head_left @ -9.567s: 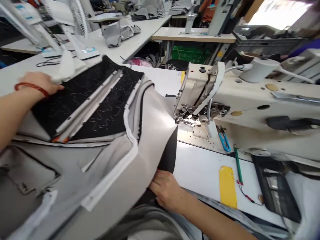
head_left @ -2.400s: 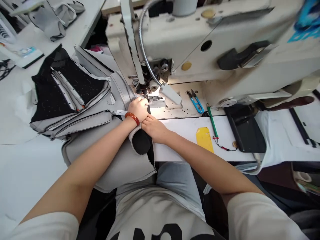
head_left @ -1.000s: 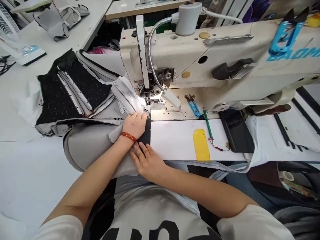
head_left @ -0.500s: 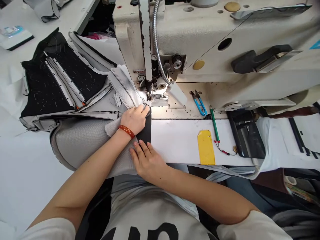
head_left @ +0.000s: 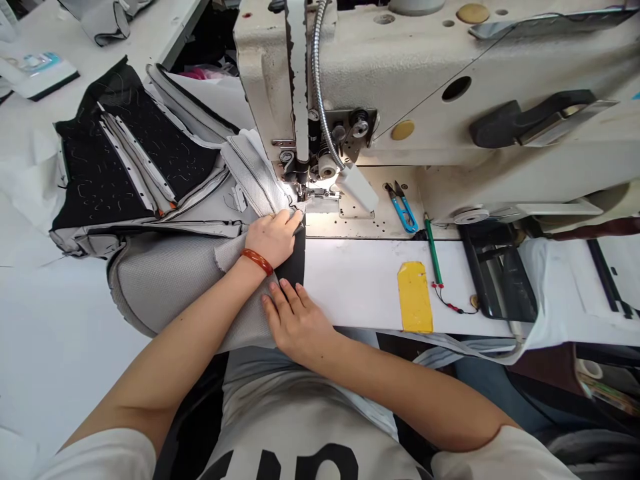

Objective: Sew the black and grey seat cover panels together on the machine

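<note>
My left hand point(head_left: 273, 239), with a reddish-brown bangle point(head_left: 257, 261) at the wrist, is closed on the grey mesh fabric cover point(head_left: 165, 273) close to the sewing machine's needle and presser foot point(head_left: 301, 193). Its fingers are bent over the seam, and the thumb side is partly hidden. Nearer my body, my right hand point(head_left: 299, 323) lies flat with fingers stretched on the same fabric, beside a strip of black material point(head_left: 295, 261). The sewn piece spreads to the left, with a black panel point(head_left: 80, 173) strewn with loose threads and white piping strips.
The sewing machine point(head_left: 410, 73) fills the back right. On its bed lie blue thread snips point(head_left: 403, 210). A green pen point(head_left: 433, 257), a yellow card point(head_left: 415, 297) and a black phone-like slab point(head_left: 497, 273) sit to the right. A white side table point(head_left: 150, 27) stands at back left.
The whole view has shifted slightly, with things standing a little farther right. Both hands keep the same places on the fabric, which shows no clear movement under the needle.
</note>
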